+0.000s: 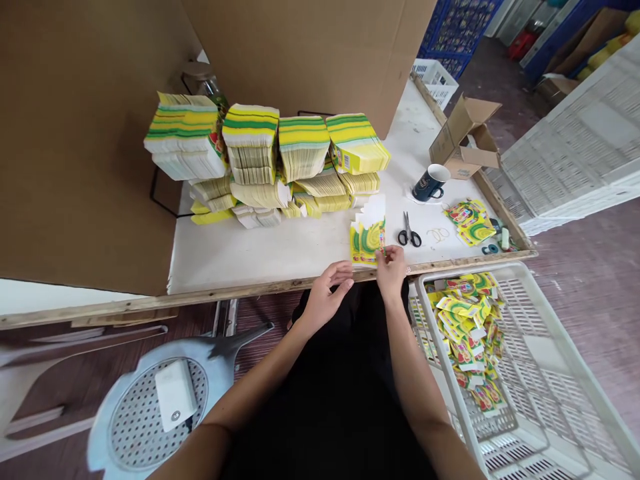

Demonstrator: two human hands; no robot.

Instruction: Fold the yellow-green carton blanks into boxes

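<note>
Near the table's front edge lie a few flat yellow-green cartons (pixel 367 237) with white flaps pointing away from me. My right hand (pixel 391 272) pinches the lower right corner of these cartons. Just left of them is my left hand (pixel 327 293), its fingers curved and apart from the thumb, with nothing in it. Behind, bundles of flat cartons (pixel 303 148) stand in stacked rows. Black-handled scissors (pixel 409 231) lie to the right of the cartons, beside some rubber bands (pixel 439 234).
A dark mug (pixel 431 183), an open cardboard box (pixel 465 140) and loose cartons (pixel 470 220) are on the table's right. A white crate (pixel 530 373) with folded cartons stands below right. A grey stool (pixel 160 407) holds a white device (pixel 175 393). Large cardboard (pixel 310 53) rises behind.
</note>
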